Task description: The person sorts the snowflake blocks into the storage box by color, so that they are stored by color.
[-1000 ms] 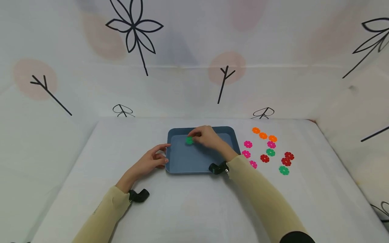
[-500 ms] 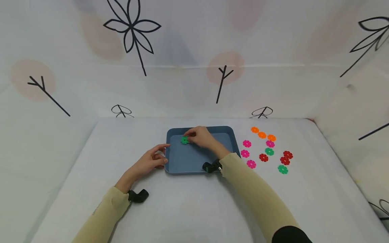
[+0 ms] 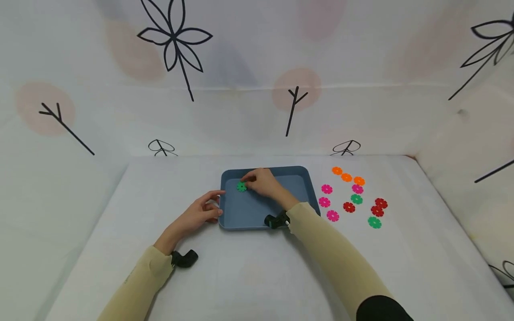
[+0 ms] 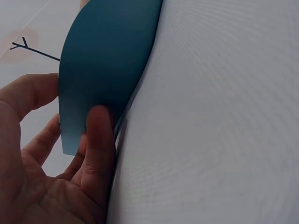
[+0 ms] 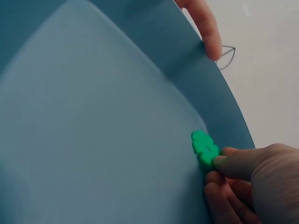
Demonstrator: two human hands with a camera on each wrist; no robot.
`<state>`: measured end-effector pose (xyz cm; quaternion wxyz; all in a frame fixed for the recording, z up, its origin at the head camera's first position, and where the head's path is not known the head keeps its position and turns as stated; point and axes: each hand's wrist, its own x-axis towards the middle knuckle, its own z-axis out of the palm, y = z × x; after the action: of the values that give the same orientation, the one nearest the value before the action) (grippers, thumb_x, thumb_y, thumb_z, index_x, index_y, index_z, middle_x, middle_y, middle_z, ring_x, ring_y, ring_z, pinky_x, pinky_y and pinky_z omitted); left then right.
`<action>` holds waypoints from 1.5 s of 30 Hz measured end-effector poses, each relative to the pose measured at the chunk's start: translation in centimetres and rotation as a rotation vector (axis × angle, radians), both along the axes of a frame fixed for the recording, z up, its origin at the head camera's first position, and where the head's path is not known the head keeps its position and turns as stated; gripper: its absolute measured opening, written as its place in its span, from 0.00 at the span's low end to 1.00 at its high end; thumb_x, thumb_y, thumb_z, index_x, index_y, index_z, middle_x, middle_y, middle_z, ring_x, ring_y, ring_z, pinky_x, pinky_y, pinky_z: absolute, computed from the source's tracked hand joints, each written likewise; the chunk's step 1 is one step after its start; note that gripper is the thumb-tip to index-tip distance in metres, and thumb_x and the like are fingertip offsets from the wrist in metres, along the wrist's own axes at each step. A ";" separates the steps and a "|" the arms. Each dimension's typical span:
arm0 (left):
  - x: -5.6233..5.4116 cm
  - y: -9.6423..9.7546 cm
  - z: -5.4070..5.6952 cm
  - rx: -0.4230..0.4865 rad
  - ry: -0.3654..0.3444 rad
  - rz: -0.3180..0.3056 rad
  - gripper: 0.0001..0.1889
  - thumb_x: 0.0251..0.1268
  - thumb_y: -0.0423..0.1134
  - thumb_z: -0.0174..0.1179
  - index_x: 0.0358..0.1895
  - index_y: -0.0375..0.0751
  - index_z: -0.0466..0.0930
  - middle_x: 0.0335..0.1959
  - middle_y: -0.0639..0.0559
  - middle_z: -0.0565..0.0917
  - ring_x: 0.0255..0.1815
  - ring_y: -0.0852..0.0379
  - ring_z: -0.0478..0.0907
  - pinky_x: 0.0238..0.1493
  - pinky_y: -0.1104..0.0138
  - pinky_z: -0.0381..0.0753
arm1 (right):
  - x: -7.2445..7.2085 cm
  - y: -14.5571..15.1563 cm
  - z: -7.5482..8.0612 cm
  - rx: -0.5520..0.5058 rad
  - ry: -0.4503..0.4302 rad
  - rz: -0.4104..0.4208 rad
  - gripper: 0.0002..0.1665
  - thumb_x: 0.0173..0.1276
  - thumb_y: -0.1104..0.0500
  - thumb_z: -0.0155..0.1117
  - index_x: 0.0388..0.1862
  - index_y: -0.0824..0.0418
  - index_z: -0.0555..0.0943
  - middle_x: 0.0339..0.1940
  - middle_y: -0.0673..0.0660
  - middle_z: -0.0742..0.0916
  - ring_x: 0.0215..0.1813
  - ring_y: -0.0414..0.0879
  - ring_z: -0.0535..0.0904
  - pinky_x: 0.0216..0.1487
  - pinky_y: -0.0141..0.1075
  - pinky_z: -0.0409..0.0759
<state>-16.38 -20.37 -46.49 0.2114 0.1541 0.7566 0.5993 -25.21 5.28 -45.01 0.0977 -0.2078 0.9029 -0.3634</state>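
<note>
A shallow blue tray point(image 3: 257, 223) lies on the white-covered table in the head view. My left hand point(image 3: 198, 211) holds it at its left side. In the left wrist view the thumb point(image 4: 99, 128) lies against the outer wall, while the forefinger reaches the rim. My right hand point(image 3: 263, 182) is over the tray's far left part, pinching a green flower-shaped piece point(image 3: 241, 187) between thumb and fingertips. Seen from the right wrist, this flower-shaped piece point(image 5: 205, 148) is tilted, close to the tray's inner corner. No other pieces show in the visible part of the tray.
To the right of the tray, more flower-shaped pieces are scattered on the table: orange pieces point(image 3: 346, 177), several pink pieces point(image 3: 325, 202), red pieces point(image 3: 349, 207) and two green pieces point(image 3: 375, 222). A printed white cloth wall point(image 3: 241, 120) rises behind the table.
My right hand has moved a little left with the green flower-shaped piece, nearer the tray's far left corner. The left hand has stayed at the tray's side.
</note>
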 end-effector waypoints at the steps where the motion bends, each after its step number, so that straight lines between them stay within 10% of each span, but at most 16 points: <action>1: 0.0 0.0 0.0 0.000 0.002 0.000 0.31 0.71 0.33 0.60 0.75 0.39 0.61 0.56 0.38 0.66 0.42 0.56 0.79 0.43 0.61 0.82 | 0.0 0.0 0.0 0.002 0.001 -0.004 0.12 0.71 0.59 0.65 0.51 0.57 0.88 0.42 0.52 0.88 0.42 0.44 0.81 0.45 0.37 0.78; 45: -0.1 0.2 0.2 -0.007 -0.008 0.007 0.31 0.72 0.31 0.59 0.75 0.38 0.60 0.58 0.37 0.66 0.41 0.58 0.79 0.43 0.63 0.82 | 0.0 1.5 1.2 -0.063 -0.096 0.044 0.18 0.66 0.58 0.71 0.55 0.56 0.87 0.43 0.51 0.88 0.38 0.43 0.80 0.39 0.36 0.76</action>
<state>-16.48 -20.20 -46.33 0.2130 0.1484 0.7584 0.5979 -25.18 6.73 -43.81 0.1422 -0.2128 0.8804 -0.3992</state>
